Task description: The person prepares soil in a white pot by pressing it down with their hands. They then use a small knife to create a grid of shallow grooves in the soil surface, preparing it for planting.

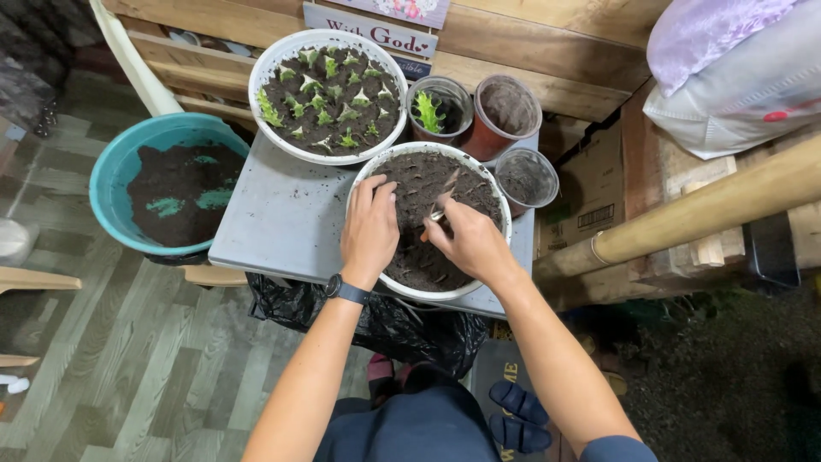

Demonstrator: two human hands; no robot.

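Observation:
A white round pot full of dark soil stands on a small grey table in front of me. My left hand lies flat on the soil at the pot's left side, fingers spread, with a dark watch on the wrist. My right hand is over the middle of the soil, pinched on a small thin tool with an orange handle and a pale tip. Behind it, a second white pot holds several small green cuttings in soil.
A teal basin of soil sits left of the table. Three small pots stand behind the near pot: a clear one with a green cutting, a brown one, a clear one. A bamboo pole and black bag lie close.

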